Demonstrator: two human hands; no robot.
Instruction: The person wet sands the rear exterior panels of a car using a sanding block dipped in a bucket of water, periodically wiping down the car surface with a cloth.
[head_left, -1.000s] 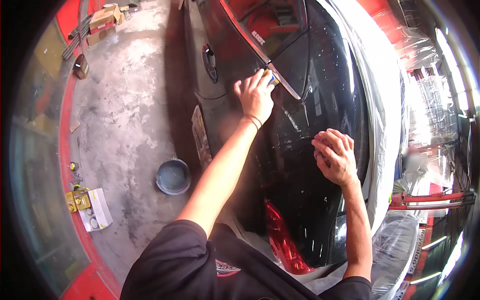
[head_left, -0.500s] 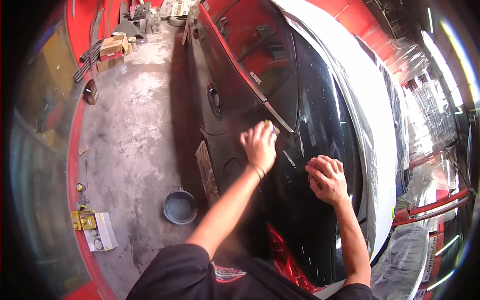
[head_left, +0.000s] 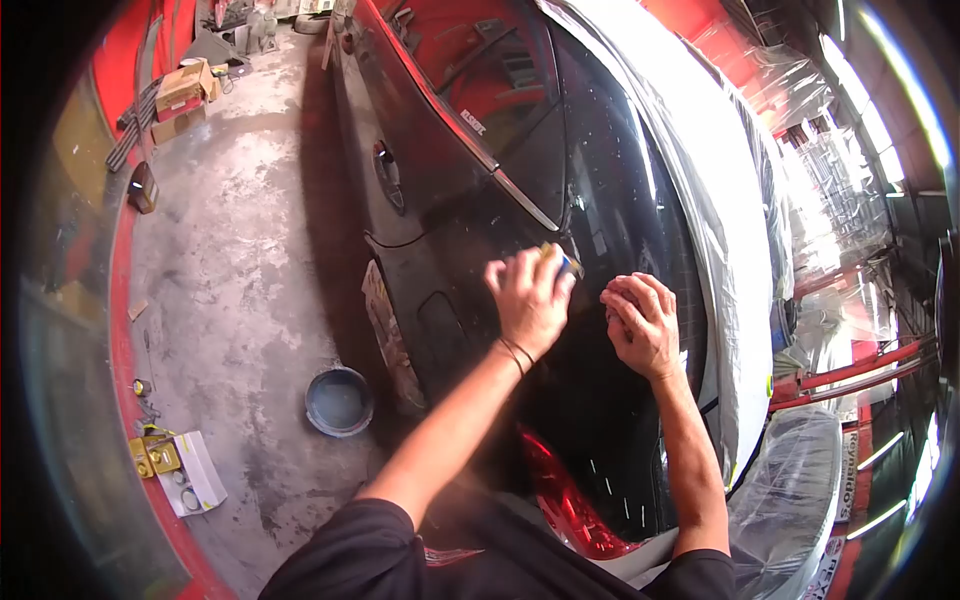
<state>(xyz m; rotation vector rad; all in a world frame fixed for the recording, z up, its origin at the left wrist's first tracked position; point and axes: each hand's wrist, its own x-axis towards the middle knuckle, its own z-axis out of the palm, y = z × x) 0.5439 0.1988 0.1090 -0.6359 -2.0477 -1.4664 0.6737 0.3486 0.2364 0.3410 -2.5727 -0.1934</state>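
A dark car body (head_left: 450,240) fills the middle of the view, with a red tail light (head_left: 565,490) near my shirt. My left hand (head_left: 532,305) is on the rear side panel below the window trim, its fingers wrapped round a small yellow and blue block (head_left: 568,262). Just to the right, my right hand (head_left: 643,322) is closed against the black rear panel. Something reddish shows between its curled fingers, too hidden to name. The two hands are close together but apart.
A round bucket (head_left: 339,402) stands on the grey floor. White sheeting (head_left: 715,200) covers the car at the right. Cardboard boxes (head_left: 183,95) lie at the upper left. A white box (head_left: 195,470) with yellow items sits by the red floor edge.
My left hand has moved down the panel from the window trim, still with the block, and now lies closer to my right hand. The camera view has shifted.
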